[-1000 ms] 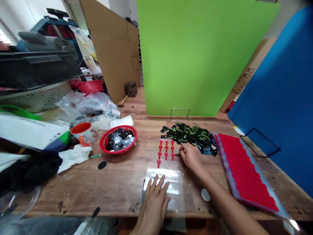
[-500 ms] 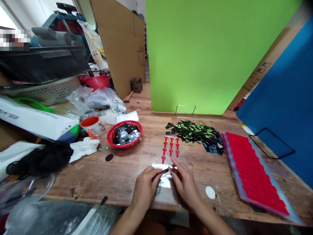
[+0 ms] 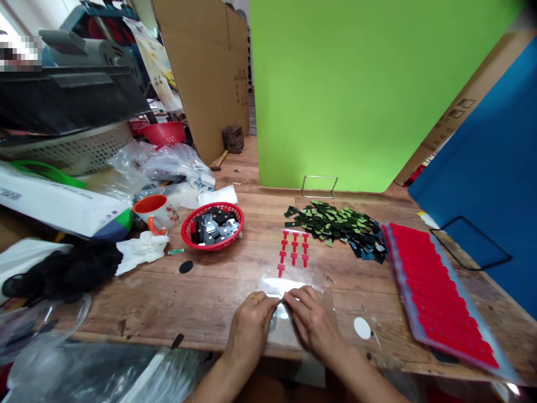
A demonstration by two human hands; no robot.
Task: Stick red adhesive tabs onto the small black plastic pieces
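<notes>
My left hand (image 3: 250, 324) pinches a small dark flat piece (image 3: 281, 301), mostly hidden by the fingertips. The fingertips of my right hand (image 3: 312, 318) are pressed together at the same piece, from the other side. Both hands are low over a clear plastic sheet (image 3: 289, 331) near the table's front edge. Red T-shaped stickers (image 3: 294, 246) stand in rows on the far part of this sheet. Beyond them to the right lies a heap of small dark and green flat pieces (image 3: 335, 221).
Left of the sheet is a red basket (image 3: 187, 238) of black and silver pieces. A mug (image 3: 156, 211) and white cloth (image 3: 145, 252) stand farther left. On the right lies a stack of red sticker sheets (image 3: 440, 291). Green (image 3: 327, 89) and blue (image 3: 495, 184) boards rise behind.
My right hand has lowered, its raised fingers closing in at the dark piece. My left hand has come slightly down toward the sheet with the piece. The view has shifted a little.
</notes>
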